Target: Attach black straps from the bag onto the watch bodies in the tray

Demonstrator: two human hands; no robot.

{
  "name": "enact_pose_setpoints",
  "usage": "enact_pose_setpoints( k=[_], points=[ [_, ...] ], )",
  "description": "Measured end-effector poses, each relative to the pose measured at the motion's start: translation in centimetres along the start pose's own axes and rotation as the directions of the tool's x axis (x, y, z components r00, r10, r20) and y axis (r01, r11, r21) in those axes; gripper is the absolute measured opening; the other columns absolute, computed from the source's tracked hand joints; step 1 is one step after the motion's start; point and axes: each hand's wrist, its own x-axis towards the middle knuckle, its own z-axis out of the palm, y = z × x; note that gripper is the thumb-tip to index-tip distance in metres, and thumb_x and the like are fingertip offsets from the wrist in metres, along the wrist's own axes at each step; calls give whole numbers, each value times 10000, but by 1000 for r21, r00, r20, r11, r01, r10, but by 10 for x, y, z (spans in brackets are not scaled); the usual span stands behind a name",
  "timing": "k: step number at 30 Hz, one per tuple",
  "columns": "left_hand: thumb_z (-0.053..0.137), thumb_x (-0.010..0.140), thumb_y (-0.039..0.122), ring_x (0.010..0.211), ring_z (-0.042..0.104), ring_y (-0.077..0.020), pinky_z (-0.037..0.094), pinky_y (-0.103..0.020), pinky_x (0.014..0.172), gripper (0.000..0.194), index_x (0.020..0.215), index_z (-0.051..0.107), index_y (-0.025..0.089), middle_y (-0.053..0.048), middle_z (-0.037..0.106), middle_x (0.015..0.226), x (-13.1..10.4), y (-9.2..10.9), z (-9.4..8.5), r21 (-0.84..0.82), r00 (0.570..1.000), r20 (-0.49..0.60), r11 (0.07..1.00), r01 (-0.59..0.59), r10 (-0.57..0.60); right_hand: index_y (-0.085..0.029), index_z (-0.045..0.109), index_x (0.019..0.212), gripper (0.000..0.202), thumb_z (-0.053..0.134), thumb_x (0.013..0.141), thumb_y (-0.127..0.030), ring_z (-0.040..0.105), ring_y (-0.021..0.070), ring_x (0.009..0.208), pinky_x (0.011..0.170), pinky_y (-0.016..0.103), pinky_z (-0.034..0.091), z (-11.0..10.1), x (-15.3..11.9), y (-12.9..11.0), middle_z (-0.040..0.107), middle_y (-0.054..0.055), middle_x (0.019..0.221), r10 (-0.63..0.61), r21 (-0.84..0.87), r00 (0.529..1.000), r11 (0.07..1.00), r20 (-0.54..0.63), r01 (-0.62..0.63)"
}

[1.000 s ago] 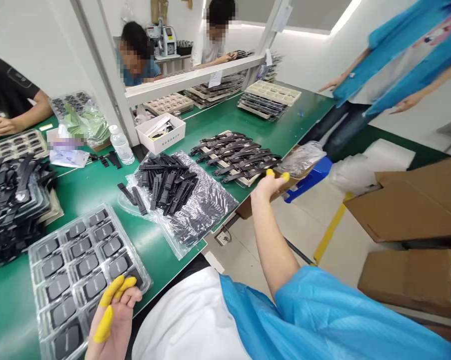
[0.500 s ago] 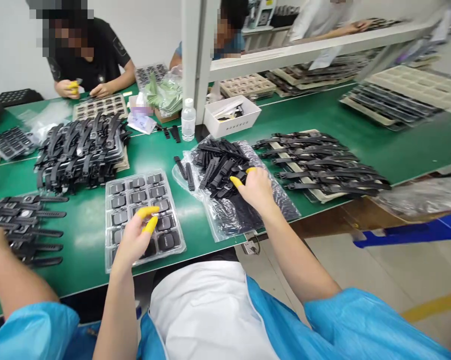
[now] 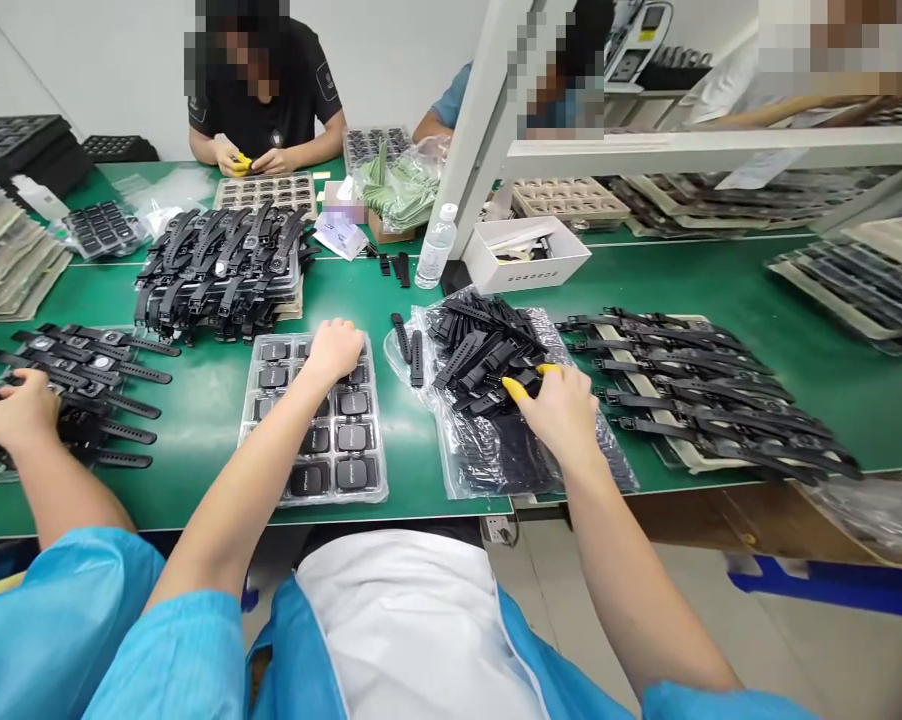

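Note:
My left hand (image 3: 337,350) is over the far rows of a clear plastic tray (image 3: 382,470) that holds square black watch bodies (image 3: 352,437). Its fingers curl down, and their tips and anything between them are hidden. At the right edge of a heap of black watch straps (image 3: 466,350), my right hand (image 3: 563,405) keeps thumb and forefinger apart, both in yellow finger cots. The fingertips are at the straps; no strap is visibly gripped. The heap lies on a clear plastic bag (image 3: 462,465).
Strapped watches (image 3: 691,390) lie on a tray at right, with a taller stack of watches (image 3: 226,270) at back left. A co-worker's hand (image 3: 23,410) is close at left. A bottle (image 3: 437,248) and white box (image 3: 530,255) stand behind the heap, beside a white post (image 3: 488,130).
My left hand has moved from the tray's middle to its far rows, its fingers now curled downward. My right hand stays at the strap heap. The camera view has shifted.

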Motion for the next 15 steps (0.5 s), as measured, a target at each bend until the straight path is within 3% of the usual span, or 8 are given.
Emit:
enact_pose_setpoints(
  k=[6,10,15],
  points=[
    [458,1025,233,1104,667,-335,476,-410,888,291,1195,658,107,-208,724,1141,-18,15,-5,-122,996,-50,990,70,-77,-111,586,1321,550,478,989,-536,492,445,1231,981,609,446,3,-5,0,587,277,1290,-27,-39,1000,999,8,28],
    [482,1012,218,1030,721,-319,513,-387,826,266,1232,613,147,-155,747,1116,-30,32,-2,-304,993,-40,948,90,-107,-122,585,1320,575,504,968,-569,507,439,1193,986,604,449,4,-5,5,594,255,1232,-12,13,1000,1000,1,12],
    [469,997,182,1040,722,-308,534,-392,847,307,1278,580,129,-162,741,1141,-35,39,5,-394,994,-66,917,58,-91,-160,602,1229,517,554,932,-581,450,466,1254,1013,654,420,4,-7,8,545,253,1277,28,58,1000,998,-14,-27]
  ],
)
